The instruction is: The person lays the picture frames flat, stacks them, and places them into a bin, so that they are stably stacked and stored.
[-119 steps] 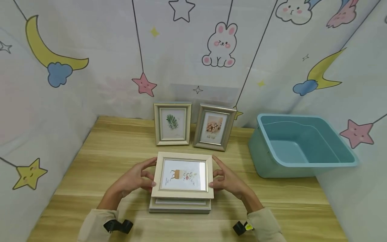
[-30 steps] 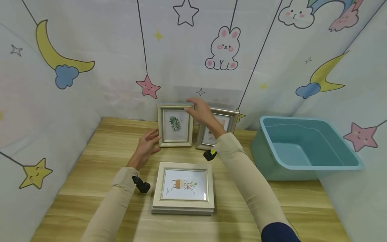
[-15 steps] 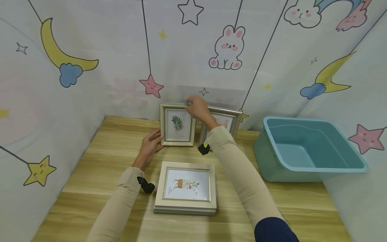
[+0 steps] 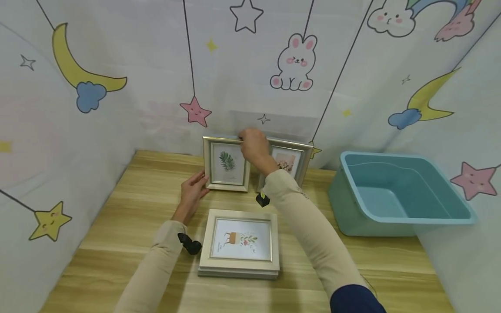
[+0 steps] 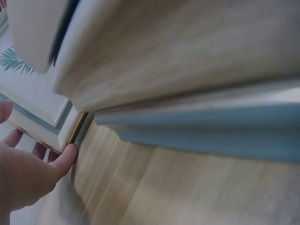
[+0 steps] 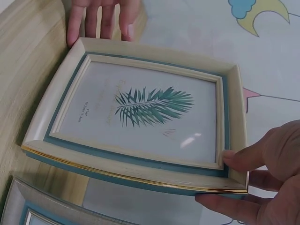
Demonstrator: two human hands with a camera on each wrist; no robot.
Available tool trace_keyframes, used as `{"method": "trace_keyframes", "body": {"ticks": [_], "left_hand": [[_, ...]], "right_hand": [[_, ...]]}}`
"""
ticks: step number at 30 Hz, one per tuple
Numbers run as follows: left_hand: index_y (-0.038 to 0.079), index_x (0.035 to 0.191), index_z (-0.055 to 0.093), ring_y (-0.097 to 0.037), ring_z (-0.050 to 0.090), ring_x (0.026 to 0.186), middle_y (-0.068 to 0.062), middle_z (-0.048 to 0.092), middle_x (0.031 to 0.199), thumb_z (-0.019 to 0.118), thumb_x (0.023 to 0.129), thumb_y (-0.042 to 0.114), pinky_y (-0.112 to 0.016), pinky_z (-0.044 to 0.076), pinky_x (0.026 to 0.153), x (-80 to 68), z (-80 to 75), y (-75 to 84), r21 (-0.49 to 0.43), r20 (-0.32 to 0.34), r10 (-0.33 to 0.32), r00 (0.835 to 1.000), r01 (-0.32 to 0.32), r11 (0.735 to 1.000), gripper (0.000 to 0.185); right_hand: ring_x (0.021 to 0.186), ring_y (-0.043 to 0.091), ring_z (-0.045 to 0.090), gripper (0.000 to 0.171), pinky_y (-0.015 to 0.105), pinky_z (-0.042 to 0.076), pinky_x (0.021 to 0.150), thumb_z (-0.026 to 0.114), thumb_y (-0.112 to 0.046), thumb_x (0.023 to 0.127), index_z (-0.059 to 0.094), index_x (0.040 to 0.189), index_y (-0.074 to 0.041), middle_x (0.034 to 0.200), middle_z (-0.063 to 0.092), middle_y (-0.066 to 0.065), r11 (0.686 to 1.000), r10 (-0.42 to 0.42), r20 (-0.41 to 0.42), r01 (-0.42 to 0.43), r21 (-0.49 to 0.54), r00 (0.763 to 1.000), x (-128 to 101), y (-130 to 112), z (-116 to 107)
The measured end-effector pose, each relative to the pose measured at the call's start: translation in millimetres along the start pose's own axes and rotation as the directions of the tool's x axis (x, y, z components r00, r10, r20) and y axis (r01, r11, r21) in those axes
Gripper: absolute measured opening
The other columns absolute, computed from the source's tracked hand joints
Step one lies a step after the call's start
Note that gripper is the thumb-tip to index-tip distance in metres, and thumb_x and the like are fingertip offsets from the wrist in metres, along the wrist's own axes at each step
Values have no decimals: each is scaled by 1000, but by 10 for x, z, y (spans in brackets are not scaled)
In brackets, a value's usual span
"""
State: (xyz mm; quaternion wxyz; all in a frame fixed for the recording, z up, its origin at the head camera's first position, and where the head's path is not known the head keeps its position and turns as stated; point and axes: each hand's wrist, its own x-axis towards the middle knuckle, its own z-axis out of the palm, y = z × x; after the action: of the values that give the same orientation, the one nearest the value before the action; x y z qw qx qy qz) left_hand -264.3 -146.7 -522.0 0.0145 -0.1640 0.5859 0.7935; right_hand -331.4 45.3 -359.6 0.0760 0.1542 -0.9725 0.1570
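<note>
A: Left to right?
B: Left hand [image 4: 192, 191], fingers straight, touches the lower left corner of the upright cream leaf-print photo frame [image 4: 226, 164]. Right hand [image 4: 253, 145] pinches its top right corner.
A: Surroundings?
B: Silver-framed photo [image 4: 288, 161] just beside, partly hidden by the right arm. Stacked flat frames [image 4: 239, 242] in front. Teal plastic tub [image 4: 395, 193] far right.

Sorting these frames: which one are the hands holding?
The upright fern-leaf frame, left of the other standing frame; the right hand pinches its top, the left hand touches its base.
</note>
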Motion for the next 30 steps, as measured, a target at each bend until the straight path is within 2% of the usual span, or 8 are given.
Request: {"method": "trace_keyframes", "body": {"ticks": [4, 8, 11, 16, 21, 24, 26, 30], "left_hand": [[5, 148, 48, -15, 54, 122, -15, 45, 152, 59, 100, 13, -29, 56, 91, -42, 10, 53, 6, -28, 15, 1000, -15, 1000, 49], [5, 147, 49, -7, 58, 111, -14, 48, 150, 60, 100, 15, -30, 54, 96, -114, -10, 171, 37, -38, 36, 999, -35, 999, 49], [6, 146, 50, -1, 59, 104, -7, 54, 140, 61, 100, 15, -29, 53, 97, -194, -17, 270, 56, -37, 64, 997, -62, 997, 48], [3, 144, 53, 3, 61, 94, 12, 62, 110, 64, 97, 12, -19, 54, 84, -324, -2, 364, 44, -21, 140, 990, -139, 989, 49], [-2, 142, 53, 4, 60, 91, 20, 63, 101, 65, 97, 9, -15, 52, 78, -460, 52, 444, 46, -1, 202, 979, -201, 978, 48], [-2, 139, 56, -1, 61, 95, 14, 67, 106, 64, 97, 8, -18, 53, 83, -551, 104, 526, 72, -11, 223, 975, -221, 973, 44], [0, 142, 54, -7, 57, 113, 6, 62, 128, 63, 98, 11, -23, 50, 96, -619, 131, 583, 90, -16, 219, 976, -216, 972, 46], [9, 155, 36, -22, 34, 144, -7, 22, 164, 61, 99, 13, -35, 37, 117, -780, 202, 678, 22, -53, 199, 979, -198, 980, 61]], "right_hand": [[103, 27, 68, 37, 38, 58, 81, 52, 9, 85, 77, 105, -11, 111, 74, 8, 999, -33, -11, 33, -4, 999, -36, -14, -62], [118, 27, 65, 40, 38, 53, 100, 55, 7, 87, 74, 118, -10, 123, 72, 9, 996, -63, -12, 64, 56, 998, -96, -18, -152], [124, 28, 61, 35, 40, 49, 106, 60, 1, 92, 70, 125, -8, 128, 69, 11, 990, -63, 3, 62, 127, 998, -174, -21, -243], [118, 28, 63, 31, 40, 53, 99, 70, -7, 92, 71, 123, -7, 125, 69, 11, 982, -54, -4, 54, 181, 999, -353, -4, -377], [108, 28, 68, 27, 39, 57, 90, 74, -8, 89, 75, 116, -6, 119, 72, 12, 972, -63, -97, 84, 219, 993, -563, 61, -459], [104, 29, 70, 26, 39, 58, 89, 76, -7, 87, 76, 112, -5, 115, 73, 13, 960, -71, -175, 115, 254, 982, -685, 101, -515], [104, 30, 70, 26, 39, 58, 89, 76, -5, 86, 75, 112, -3, 115, 73, 14, 947, -68, -215, 131, 295, 974, -769, 136, -551], [104, 34, 69, 28, 43, 58, 89, 78, -3, 84, 75, 111, 1, 112, 72, 19, 909, -25, -291, 143, 391, 956, -914, 249, -556]]}}
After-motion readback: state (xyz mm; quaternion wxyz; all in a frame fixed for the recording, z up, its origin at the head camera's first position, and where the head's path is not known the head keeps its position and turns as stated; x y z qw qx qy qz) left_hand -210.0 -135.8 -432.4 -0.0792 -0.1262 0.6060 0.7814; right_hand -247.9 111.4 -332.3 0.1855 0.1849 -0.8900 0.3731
